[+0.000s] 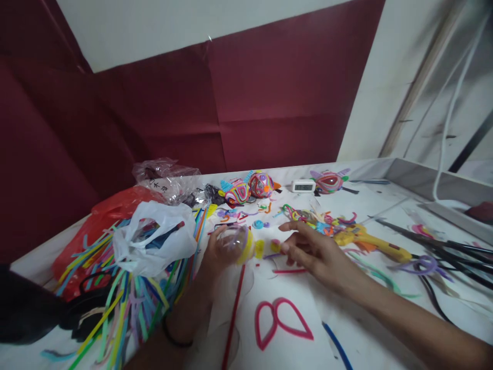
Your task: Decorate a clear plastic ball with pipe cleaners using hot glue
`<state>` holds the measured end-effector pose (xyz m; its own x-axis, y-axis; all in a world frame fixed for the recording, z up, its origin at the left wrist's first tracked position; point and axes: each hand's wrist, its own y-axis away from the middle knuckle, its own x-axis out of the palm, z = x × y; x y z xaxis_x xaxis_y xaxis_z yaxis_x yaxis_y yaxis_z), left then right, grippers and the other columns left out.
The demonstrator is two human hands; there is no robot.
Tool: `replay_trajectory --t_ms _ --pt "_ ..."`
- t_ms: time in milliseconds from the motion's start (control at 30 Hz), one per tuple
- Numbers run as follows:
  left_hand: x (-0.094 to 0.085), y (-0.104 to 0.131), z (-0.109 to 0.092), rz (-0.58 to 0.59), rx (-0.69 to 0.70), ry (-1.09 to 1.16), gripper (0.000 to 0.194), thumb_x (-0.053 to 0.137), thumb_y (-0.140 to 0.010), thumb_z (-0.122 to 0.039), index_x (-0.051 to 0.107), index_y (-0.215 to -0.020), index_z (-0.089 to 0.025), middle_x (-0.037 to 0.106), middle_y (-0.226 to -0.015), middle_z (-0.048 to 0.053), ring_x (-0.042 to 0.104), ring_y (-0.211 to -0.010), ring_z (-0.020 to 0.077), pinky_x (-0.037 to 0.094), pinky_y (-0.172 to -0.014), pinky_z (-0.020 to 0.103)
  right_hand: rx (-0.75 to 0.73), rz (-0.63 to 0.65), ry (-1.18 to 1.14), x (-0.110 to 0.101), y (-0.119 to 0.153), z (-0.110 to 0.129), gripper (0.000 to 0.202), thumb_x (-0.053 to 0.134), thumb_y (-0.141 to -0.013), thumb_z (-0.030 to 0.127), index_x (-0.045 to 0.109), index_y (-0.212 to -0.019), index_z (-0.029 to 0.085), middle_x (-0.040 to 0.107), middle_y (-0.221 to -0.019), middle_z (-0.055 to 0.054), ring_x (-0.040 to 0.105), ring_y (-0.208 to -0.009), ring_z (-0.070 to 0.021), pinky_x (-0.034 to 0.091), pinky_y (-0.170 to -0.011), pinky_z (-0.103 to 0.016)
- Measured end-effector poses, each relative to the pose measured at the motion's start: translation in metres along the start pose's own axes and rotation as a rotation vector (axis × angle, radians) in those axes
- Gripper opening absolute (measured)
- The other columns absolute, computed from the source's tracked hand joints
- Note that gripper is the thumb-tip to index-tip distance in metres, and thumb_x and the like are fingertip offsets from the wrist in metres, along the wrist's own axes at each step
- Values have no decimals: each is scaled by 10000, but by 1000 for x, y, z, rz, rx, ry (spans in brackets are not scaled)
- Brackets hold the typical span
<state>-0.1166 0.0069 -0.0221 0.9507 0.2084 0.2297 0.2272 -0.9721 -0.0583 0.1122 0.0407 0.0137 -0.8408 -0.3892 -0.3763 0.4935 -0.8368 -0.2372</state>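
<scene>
Head view, the only one here: the left hand [213, 255] has its fingers curled round a clear plastic ball with yellow and purple bands [233, 241], holding it just above the white tabletop, left of the right hand. A small yellow piece [259, 249] shows right by the ball's banded side. There's a black band [174, 334] on the left wrist.

The right hand [314, 254] comes in from the other side, index finger stretched out and well apart from the thumb. Just off the thumb tip is a little yellow-and-pink piece [275, 245], but it's pretty blurry there, so I honestly can't tell if it's pinched or just close by.

Nearer the camera, two pink loops of fuzzy strip [275, 312] sit joined on white paper, with a long red strip [233, 318] to their left and a blue strip [337, 345] to their right. Past the right hand lies a yellow glue gun [385, 250]. Over on the left, a white plastic bag [154, 244] rests on a big heap of multicoloured strips [134, 308], next to a red plastic bag [119, 203]. At the back: a white digital clock [303, 186] and three colourful striped ornaments [330, 182], one right of the clock, two left.
</scene>
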Motion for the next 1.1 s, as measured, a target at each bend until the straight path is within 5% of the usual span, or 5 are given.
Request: replay_trajectory --t_ms 133,367,567,733,1100 --pt "-3 -4 -10 -103 64 -41 693 823 -596 -321 514 -1211 -246 624 -1222 78 587 -1150 274 526 -824 310 -10 7 175 -19 22 0 279 461 -913 419 441 -1122 235 649 -777 -3 635 -661 -168 514 -633 -309" --pt "-9 -9 -15 -88 251 -197 762 832 -570 -281 450 -1228 -228 604 -1212 73 555 -1188 255 458 -990 365 -166 -39 471 -36 81 -14 156 431 -947 348 454 -1091 291 691 -834 0 686 -697 -156 553 -588 -244" --pt "8 1 -16 172 335 -356 771 804 -632 -275 406 -1291 -231 537 -1320 120 499 -1257 301 419 -1043 434 -233 -132 565 -46 101 -38 184 435 -956 287 454 -1139 283 694 -838 -3 684 -697 -141 545 -594 -227" --pt "28 8 -11 390 203 -493 856 804 -658 -265 331 -1371 -233 470 -1388 146 471 -1279 308 437 -1017 389 -242 -195 544 -51 100 -46 191 439 -948 259 483 -1134 262 693 -827 -7 674 -680 -136 543 -575 -223" --pt "95 17 -3 670 104 -617 855 812 -613 -276 378 -1348 -219 532 -1309 128 525 -1197 315 470 -952 367 -254 -315 600 -68 104 -53 137 459 -944 232 541 -1054 240 675 -794 -15 657 -640 -144 508 -553 -248"
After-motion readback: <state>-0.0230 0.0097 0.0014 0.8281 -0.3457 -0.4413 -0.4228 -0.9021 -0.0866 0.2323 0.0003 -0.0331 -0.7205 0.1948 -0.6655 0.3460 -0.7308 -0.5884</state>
